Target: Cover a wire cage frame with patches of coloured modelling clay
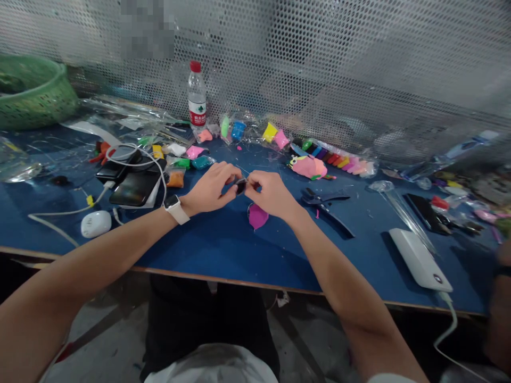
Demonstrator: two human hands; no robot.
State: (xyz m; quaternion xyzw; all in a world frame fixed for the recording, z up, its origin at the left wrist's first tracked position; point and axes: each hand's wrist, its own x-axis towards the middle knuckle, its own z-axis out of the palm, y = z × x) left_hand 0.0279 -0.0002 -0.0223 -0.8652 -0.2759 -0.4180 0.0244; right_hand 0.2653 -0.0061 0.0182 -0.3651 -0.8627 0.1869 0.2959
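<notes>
My left hand (213,187) and my right hand (269,192) meet above the middle of the blue table. Between their fingertips is a small dark packet (240,186) that looks like black clay in clear wrap. The fingers of both hands are pinched on it and partly hide it. Just below my right hand lies a magenta lump of clay (257,216) with a pointed end. A pink clay figure (308,167) with yellow and green parts rests farther back to the right. Dark-handled pliers or cutters (325,205) lie to the right of my right hand.
A water bottle (197,98) stands at the back before a perforated metal screen (319,64). Colored clay packets (238,131) line the rear. A black phone (138,186), cables and a white case (96,224) lie left; a white power bank (419,258) lies right. Another person's arm (501,298) shows at the right edge.
</notes>
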